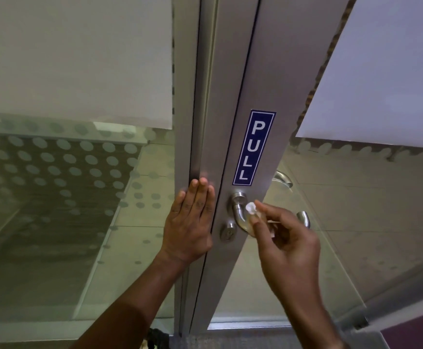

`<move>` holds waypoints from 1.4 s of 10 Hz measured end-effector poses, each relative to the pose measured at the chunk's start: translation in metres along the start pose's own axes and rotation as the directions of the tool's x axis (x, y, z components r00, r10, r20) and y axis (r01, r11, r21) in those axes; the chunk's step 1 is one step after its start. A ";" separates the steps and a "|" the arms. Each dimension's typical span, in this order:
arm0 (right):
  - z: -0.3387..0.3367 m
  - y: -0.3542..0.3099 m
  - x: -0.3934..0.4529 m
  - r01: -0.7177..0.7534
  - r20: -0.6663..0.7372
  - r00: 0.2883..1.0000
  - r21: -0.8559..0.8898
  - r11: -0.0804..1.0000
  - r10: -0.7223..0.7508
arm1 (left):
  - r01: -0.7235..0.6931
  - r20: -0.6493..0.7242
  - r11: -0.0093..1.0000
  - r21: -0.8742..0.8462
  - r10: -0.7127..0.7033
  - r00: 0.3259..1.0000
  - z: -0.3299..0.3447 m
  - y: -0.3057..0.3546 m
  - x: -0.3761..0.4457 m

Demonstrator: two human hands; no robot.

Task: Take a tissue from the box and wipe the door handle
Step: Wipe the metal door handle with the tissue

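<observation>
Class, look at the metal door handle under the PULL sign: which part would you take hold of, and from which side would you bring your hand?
Grip the lever of the door handle where it curves sideways past the bend, reaching in from the right, the open side. The left hand lies flat on the frame left of it, and the right hand with the tissue already comes that way.

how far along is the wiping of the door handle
Done: the tissue is already out of the box, pinched small in the right hand. In hand: it is pressed on the door handle while the left hand lies flat on the door frame. Left: the handle's remaining surface, probably.
</observation>
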State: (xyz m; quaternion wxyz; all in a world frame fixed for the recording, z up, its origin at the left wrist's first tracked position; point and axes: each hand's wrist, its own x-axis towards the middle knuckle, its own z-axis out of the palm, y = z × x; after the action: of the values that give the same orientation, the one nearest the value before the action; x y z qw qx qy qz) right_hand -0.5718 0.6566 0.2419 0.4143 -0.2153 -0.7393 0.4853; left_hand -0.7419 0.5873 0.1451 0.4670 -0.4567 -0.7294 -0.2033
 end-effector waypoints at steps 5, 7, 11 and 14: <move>0.027 0.021 0.031 0.368 0.173 0.929 -0.510 0.778 -0.326 | 0.006 0.004 1.000 0.008 -0.006 1.000 0.001 0.001 -0.001; 0.039 0.020 0.026 0.242 0.065 0.966 -0.572 0.784 -0.250 | -0.003 -0.006 1.000 0.003 0.003 1.000 0.000 0.000 -0.001; 0.029 0.013 0.035 0.109 0.018 0.993 -0.475 0.873 -0.114 | -0.011 -0.001 1.000 0.014 0.011 1.000 -0.001 -0.001 -0.001; -0.006 0.016 0.052 -0.051 -0.035 0.999 -0.503 0.863 0.038 | 0.007 0.004 1.000 0.017 -0.007 1.000 0.002 0.001 -0.002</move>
State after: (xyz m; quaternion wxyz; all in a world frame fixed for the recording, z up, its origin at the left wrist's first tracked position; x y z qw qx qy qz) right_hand -0.5976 0.7042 0.2497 0.3412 -0.3389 -0.8301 0.2823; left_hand -0.7419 0.5885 0.1427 0.4687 -0.4506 -0.7336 -0.1977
